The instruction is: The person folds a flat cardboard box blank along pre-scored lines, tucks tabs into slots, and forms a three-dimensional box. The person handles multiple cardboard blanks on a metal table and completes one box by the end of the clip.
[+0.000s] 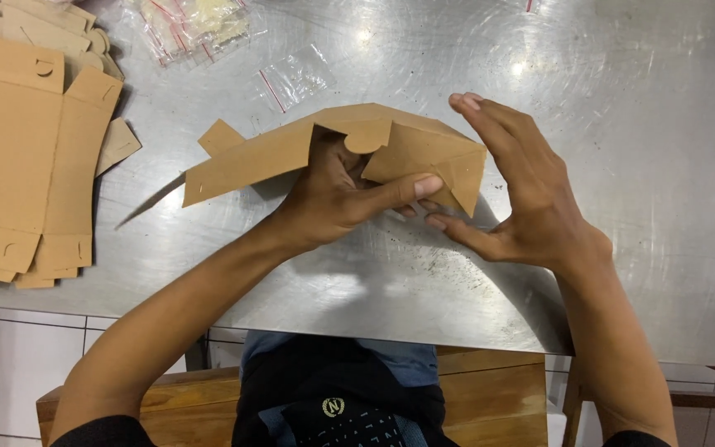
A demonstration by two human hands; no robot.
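Left hand [337, 194] clamps the brown cardboard blank [333, 149] from beneath, thumb pinching a flap, raised over the steel table [622, 124]; right hand [523, 190] open, fingers spread against its folded end, steadying it; flat blanks [18, 157] stacked left.

Your surface [622, 165] is a scratched, shiny sheet of steel, catching two bright glints of light near its far edge. At your far left lies a stack of flat brown cardboard cutouts [18, 157], fanned slightly so their lower edges step out one under another, with a few smaller rounded tabs poking out at the top and right side. Beyond it, near the far edge, you have a heap of small clear plastic bags [188, 25] with red seal strips, some holding something pale. One empty clear bag [291, 79] lies flat, apart from the heap
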